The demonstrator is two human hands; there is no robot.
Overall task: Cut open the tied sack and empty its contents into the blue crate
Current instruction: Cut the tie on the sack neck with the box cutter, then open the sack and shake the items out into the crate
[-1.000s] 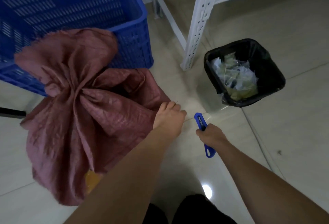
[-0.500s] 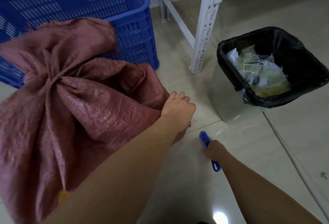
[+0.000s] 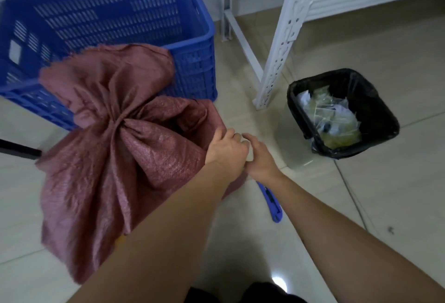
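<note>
Our right hand (image 3: 261,158) has left the cutter (image 3: 271,202) on the floor, meeting the left hand (image 3: 226,150), which grips the sack (image 3: 115,153); right fingers unclear. The sack, still tied, leans against the crate (image 3: 192,62).

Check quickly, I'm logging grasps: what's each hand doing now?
Left hand: grips the sack edge.
Right hand: cutter lies beneath; grasp cannot be told.
</note>
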